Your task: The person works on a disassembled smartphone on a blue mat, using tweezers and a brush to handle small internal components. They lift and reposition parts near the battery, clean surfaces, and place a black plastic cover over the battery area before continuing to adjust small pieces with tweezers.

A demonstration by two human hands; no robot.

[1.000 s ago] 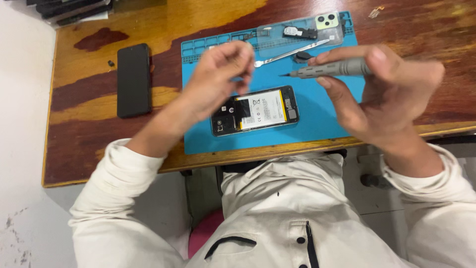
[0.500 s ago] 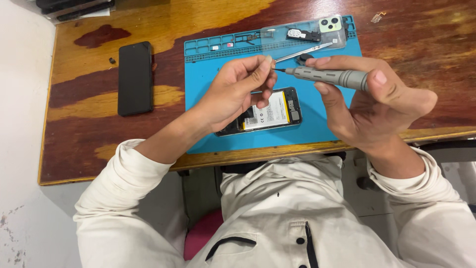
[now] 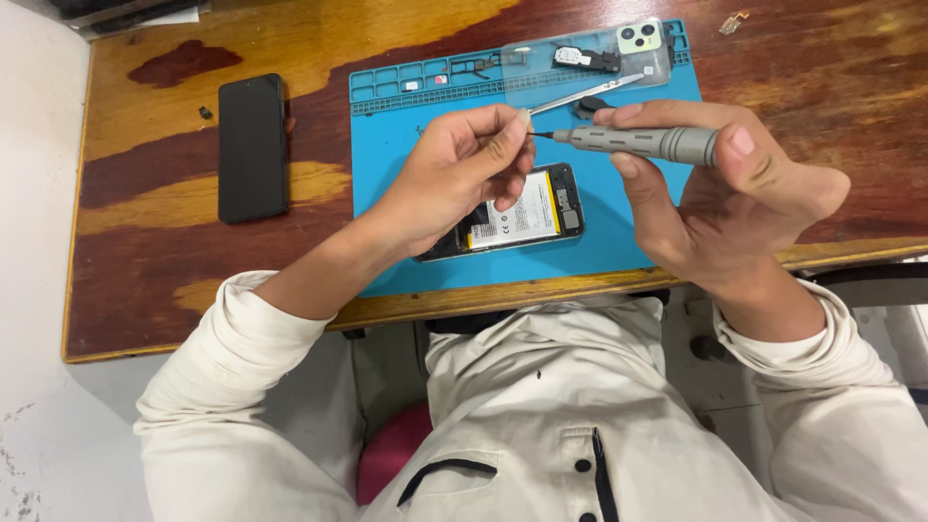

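Left hand [image 3: 464,169] has risen; fingers of both hands clamp the screwdriver [image 3: 643,142] above blue mat [image 3: 387,174].

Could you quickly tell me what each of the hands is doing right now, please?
Left hand: closed, fingertips pinching a tiny pale part.
Right hand: closed around a grey screwdriver.
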